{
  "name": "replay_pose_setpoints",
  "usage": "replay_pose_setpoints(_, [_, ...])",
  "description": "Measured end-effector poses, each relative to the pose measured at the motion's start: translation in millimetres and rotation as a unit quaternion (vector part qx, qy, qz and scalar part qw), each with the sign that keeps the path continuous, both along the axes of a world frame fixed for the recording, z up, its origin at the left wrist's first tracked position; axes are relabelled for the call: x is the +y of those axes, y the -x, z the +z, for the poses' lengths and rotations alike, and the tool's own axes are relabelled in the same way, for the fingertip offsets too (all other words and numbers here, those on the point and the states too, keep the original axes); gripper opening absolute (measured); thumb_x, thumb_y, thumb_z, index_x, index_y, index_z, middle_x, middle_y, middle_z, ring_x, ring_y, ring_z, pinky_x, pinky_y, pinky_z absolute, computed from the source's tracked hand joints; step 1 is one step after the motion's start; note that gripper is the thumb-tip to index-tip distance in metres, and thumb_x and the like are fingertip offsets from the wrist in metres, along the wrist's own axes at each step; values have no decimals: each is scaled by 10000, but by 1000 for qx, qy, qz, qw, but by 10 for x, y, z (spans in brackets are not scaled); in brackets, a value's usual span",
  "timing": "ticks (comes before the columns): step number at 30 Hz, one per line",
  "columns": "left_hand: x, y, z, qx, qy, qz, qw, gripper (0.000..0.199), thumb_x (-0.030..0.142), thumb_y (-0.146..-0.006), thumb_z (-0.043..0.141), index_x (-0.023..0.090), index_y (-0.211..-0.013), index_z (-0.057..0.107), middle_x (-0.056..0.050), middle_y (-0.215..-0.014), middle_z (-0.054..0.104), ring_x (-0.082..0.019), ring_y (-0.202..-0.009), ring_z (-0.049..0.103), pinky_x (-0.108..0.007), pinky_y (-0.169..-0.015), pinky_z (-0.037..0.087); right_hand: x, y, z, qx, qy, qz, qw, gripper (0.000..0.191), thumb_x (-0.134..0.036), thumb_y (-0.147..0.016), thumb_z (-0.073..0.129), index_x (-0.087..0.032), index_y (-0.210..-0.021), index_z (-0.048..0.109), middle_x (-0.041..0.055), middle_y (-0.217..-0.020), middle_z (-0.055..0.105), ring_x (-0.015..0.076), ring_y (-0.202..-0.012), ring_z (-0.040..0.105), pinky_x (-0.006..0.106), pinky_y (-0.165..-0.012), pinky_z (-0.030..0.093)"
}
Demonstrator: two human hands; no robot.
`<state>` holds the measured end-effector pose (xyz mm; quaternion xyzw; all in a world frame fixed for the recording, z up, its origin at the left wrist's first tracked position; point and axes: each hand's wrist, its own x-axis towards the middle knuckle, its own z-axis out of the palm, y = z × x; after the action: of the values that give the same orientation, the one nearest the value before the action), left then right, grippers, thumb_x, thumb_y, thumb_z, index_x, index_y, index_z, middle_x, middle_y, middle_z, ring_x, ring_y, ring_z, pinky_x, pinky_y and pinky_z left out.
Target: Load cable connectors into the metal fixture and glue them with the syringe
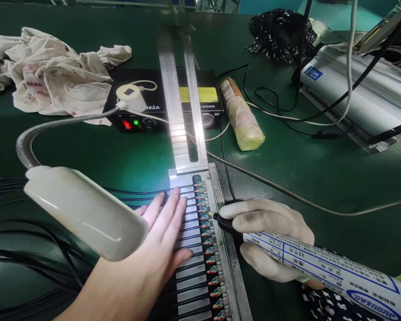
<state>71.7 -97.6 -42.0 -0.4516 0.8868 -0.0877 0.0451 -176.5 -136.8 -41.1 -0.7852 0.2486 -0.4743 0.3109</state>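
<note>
My left hand (157, 238) lies flat, fingers spread, over the black cables on a metal fixture (195, 307). Those cables run side by side across the fixture to a column of small connectors (214, 280) with coloured wires. My right hand (274, 236), in a stained white glove, is closed around a white tube (321, 267) with blue print. The tube's black nozzle (225, 223) points left, its tip at the connectors just right of my left fingers. A white lamp head (87, 211) partly covers my left wrist area.
Behind the fixture sits a black control box (160, 122) with a metal rail (173, 107) over it. A wrapped roll (242, 116) is right of it, cloths (53, 76) lie back left, and a silver device (364, 89) and cable bundle (280, 35) back right.
</note>
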Motion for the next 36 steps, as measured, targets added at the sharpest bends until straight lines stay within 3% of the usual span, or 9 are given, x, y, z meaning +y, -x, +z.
replay_pose_setpoints(16, [15,2,-12,0,1,-1,1000,878,503,-753,648,39,-1441,362,-143,-1532,195,-356,-1316,338,-472,-974,400,-19,8,-31,6,-4,6,1000,351,-80,-702,668,-74,-1042,577,137,-1103,638,189,-981,645,316,-803,578])
replay_pose_setpoints(23, [18,-5,-26,-7,2,-1,1000,825,486,-782,615,48,-1438,374,-138,-1533,201,-347,-1326,334,-471,-988,405,83,53,108,9,-17,-14,1000,293,-106,-720,645,-93,-1007,590,124,-1094,644,189,-922,660,321,-771,582])
replay_pose_setpoints(27, [-2,-10,-30,-6,-3,3,1000,817,482,-797,601,51,-1447,357,-131,-1535,197,-342,-1332,328,-476,-1004,391,141,56,88,18,-18,-18,1000,313,-78,-709,635,-95,-1018,592,119,-1098,644,187,-946,656,303,-779,582])
replay_pose_setpoints(32, [90,1,63,37,0,-13,999,617,384,-916,422,38,-1426,392,-148,-1522,231,-368,-1309,358,-495,-970,348,142,67,-35,15,-18,-4,1000,379,-87,-691,668,-98,-1058,576,117,-1134,628,191,-991,640,320,-815,573])
replay_pose_setpoints(36, [285,74,140,81,2,-13,997,579,478,-979,224,146,-1306,567,-53,-1433,423,-250,-1301,392,-412,-1050,267,132,71,-49,21,-21,3,1000,356,-103,-708,671,-85,-1050,576,131,-1136,622,194,-999,636,334,-826,570])
